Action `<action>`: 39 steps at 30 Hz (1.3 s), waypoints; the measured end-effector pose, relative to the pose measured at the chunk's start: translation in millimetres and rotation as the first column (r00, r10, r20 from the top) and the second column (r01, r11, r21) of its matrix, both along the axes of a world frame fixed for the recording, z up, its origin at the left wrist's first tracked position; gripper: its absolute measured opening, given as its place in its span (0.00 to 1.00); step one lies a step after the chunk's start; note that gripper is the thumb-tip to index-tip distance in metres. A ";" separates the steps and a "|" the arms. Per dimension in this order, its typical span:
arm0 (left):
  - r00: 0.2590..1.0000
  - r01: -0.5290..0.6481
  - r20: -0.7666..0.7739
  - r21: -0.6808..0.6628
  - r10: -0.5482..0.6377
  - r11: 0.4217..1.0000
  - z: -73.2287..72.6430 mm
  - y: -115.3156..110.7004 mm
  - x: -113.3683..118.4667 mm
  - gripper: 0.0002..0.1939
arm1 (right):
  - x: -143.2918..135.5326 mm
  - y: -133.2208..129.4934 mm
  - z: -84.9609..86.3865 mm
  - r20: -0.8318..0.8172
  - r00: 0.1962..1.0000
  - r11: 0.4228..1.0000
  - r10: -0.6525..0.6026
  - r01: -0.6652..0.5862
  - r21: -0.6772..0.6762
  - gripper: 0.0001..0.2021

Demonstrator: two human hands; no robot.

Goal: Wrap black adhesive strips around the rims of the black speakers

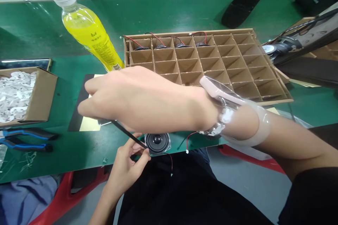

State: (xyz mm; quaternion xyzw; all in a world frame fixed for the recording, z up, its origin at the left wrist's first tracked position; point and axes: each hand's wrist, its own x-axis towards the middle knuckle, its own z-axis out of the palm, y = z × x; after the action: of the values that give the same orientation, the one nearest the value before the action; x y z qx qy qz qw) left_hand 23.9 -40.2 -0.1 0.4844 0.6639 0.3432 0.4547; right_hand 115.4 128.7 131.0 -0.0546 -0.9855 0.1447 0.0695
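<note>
While we look down over the green bench [71, 147], we identify the divided cardboard tray [280, 101] on its far side, behind the right wrist. Four of its far-row cells, at the left, contain wired units [181, 45] with red leads. At the left of the bench we find the cardboard box [44, 95], filled with white pieces [16, 95]. Between box and tray, we note the capped bottle [89, 38] of yellow liquid.

Our right hand [142, 102] is curled above the bench; its fingertips are hidden, so we cannot tell whether they grip anything. Our left hand [129, 161] is lower, thumb and fingers pinched together on the lower end of the black strip. Blue-and-black tool handles [29, 145] lie near the box. We locate the round speaker [157, 140] at the bench's near edge, beside the left thumb. The black strip [129, 134] slants from beneath the right hand to the speaker's rim. A thin lead [171, 163] hangs below the speaker.
</note>
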 end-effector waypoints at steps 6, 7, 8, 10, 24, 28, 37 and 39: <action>0.998 -0.041 0.042 -0.081 0.045 0.996 -0.6 0.2 1.2 0.23 | 4.2 3.5 -2.3 0.030 0.997 0.998 -0.068 0.068 0.003 0.14; 0.997 -0.051 0.049 -0.091 0.056 0.995 -1.4 0.0 1.5 0.24 | 5.0 3.6 -1.8 0.040 0.997 0.998 -0.064 0.063 0.017 0.13; 0.996 -0.067 0.056 -0.097 0.073 0.993 -2.3 -0.3 1.8 0.25 | 5.8 3.6 -1.4 0.043 0.997 0.998 -0.059 0.058 0.026 0.13; 0.991 -0.107 0.074 -0.101 0.115 0.989 -4.3 -0.8 2.7 0.25 | 7.0 3.4 -1.0 0.044 0.998 0.998 -0.050 0.048 0.033 0.13; 0.916 -0.271 0.254 -0.180 0.311 0.946 -8.3 -13.8 21.2 0.22 | 5.8 0.2 -9.0 -0.021 0.999 0.992 0.025 -0.022 0.125 0.17; 0.900 -0.314 0.260 -0.171 0.351 0.934 -11.8 -14.3 31.9 0.20 | 4.7 -2.8 -8.8 -0.024 0.999 0.992 0.038 -0.035 0.119 0.17; 0.981 -0.115 0.136 -0.184 0.141 0.976 -6.7 -9.3 9.4 0.11 | 5.4 -11.3 -15.0 -0.072 0.980 0.983 0.183 -0.181 0.041 0.19; 0.997 0.014 0.072 -0.179 -0.001 0.984 -0.6 1.0 -12.4 0.07 | 6.3 -12.8 -12.7 -0.085 0.976 0.979 0.203 -0.201 0.033 0.20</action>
State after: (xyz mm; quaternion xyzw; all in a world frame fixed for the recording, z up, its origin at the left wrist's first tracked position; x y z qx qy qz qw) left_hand 11.5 -39.2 -0.7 0.4316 0.6735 0.2973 0.5213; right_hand 121.7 116.0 118.3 0.0530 -0.9836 0.1416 0.0984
